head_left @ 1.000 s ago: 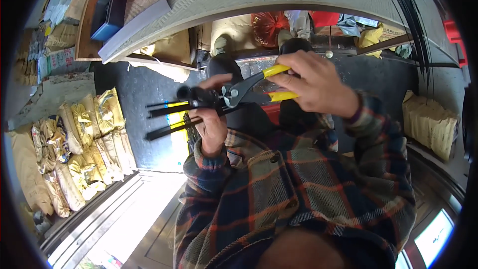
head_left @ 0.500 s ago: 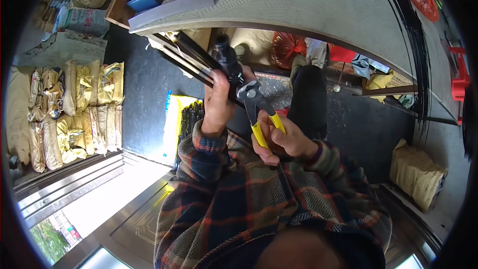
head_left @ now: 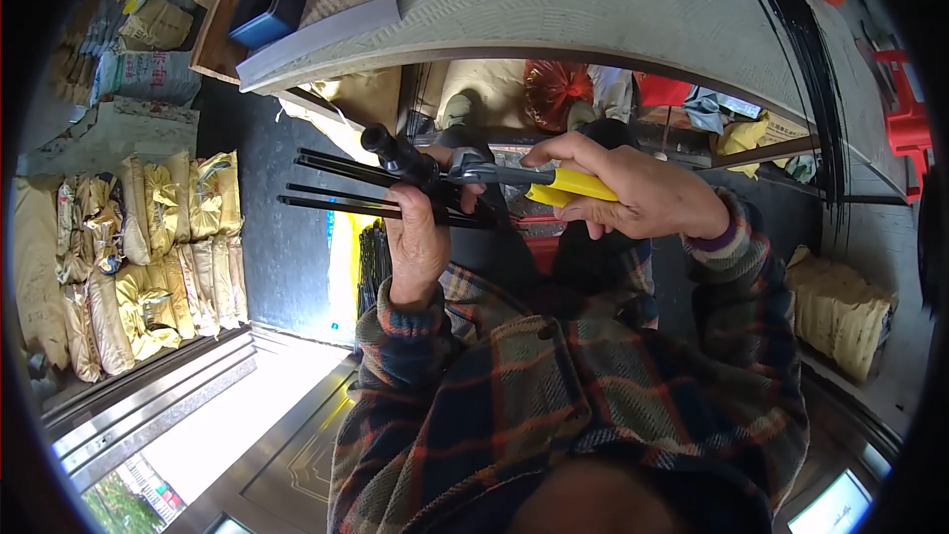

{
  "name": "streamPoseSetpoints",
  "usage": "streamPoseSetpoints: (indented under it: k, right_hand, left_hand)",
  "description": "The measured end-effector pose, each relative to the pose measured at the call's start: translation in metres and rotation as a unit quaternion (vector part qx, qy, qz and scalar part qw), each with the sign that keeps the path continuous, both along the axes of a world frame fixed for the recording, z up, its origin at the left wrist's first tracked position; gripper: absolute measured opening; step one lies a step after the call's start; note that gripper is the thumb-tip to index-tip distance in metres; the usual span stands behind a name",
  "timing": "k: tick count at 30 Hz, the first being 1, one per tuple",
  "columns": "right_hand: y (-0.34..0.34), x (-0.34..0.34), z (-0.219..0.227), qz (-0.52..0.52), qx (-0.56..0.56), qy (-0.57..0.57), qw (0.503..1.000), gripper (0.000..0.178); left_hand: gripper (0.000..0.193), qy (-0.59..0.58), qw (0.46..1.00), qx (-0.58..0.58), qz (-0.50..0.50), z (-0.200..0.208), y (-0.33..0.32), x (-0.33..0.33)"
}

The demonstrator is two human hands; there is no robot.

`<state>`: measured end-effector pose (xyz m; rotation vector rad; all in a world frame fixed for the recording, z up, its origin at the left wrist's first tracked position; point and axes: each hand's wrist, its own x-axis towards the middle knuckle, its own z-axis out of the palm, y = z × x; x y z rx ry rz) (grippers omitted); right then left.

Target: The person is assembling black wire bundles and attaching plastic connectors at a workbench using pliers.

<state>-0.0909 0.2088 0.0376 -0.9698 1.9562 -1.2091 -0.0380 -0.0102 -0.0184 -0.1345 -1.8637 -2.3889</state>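
Observation:
My left hand (head_left: 419, 247) is closed round a black folding frame (head_left: 399, 154). Its thick hub has a round, hollow-looking end, and several thin black rods stick out toward the left. In my right hand (head_left: 643, 188) is a pair of pliers (head_left: 568, 183) with yellow handles and a grey metal head. The pliers lie almost level, with the head against the hub near my left fingers. What the jaws grip, if anything, is too small to make out. My left fingertips are partly hidden behind the frame.
A pale worktable (head_left: 554, 10) spans the far side, with a blue bin (head_left: 275, 5) and long black rods (head_left: 825, 109) on it. Wrapped paper bundles (head_left: 138, 237) lie at left. Red bags (head_left: 556, 97) sit beneath the table. A red stool (head_left: 902, 124) stands at right.
The pliers have swung from pointing up and away to lying nearly level. My right hand has moved up and right. The frame has tilted further to the left in my left hand.

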Motion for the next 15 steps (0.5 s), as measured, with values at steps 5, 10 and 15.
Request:
streamPoseSetpoints:
  k: [5,10,15]
  right_hand:
    - [-0.009,0.002,-0.01,-0.011,0.014,0.074,0.997,0.05]
    - [-0.015,0.008,-0.036,-0.059,-0.016,0.107,0.992,0.055]
    - [-0.017,0.007,-0.054,-0.149,-0.06,0.168,0.973,0.044]
  left_hand:
    - [0.075,-0.018,0.999,-0.009,0.036,0.001,0.001,0.001]
    - [0.073,-0.014,0.997,-0.069,0.027,0.005,0.004,-0.004]
    - [0.073,-0.078,0.982,-0.131,0.112,-0.001,0.009,-0.012]
